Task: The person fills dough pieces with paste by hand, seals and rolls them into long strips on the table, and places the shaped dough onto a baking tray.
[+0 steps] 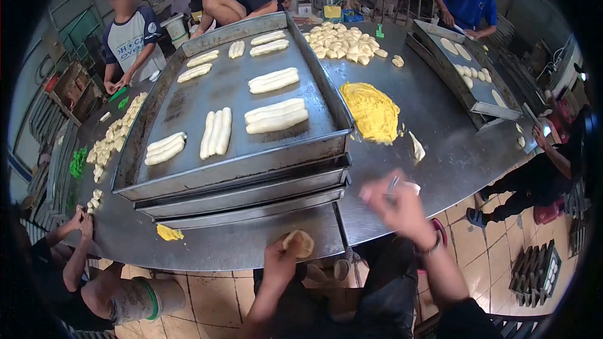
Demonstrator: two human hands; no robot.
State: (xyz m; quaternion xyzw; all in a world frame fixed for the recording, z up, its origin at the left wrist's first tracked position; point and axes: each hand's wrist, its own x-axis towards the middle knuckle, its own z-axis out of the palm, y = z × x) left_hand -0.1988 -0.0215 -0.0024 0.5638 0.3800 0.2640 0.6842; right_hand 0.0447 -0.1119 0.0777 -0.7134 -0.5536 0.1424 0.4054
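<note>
My left hand (279,265) is closed on a flattened piece of dough (303,244), held just over the table's near edge. To its right, my right hand (402,210) is above the steel tabletop (440,169), smeared by motion. Its fingers close round a small metal utensil (393,184); only a short shiny part shows, and I cannot make out its working end. A pale bit (412,187) shows beside those fingers. Beyond this hand lie a spread mound of yellow filling (370,113) and a scrap of dough (416,147).
Stacked metal trays (235,182) stand left of centre; the top one carries dough strips (276,116). Dough pieces (345,43) are heaped at the back. Another tray (493,108) sits at right. Several people work around the table. A yellow smear (169,233) lies near the front edge.
</note>
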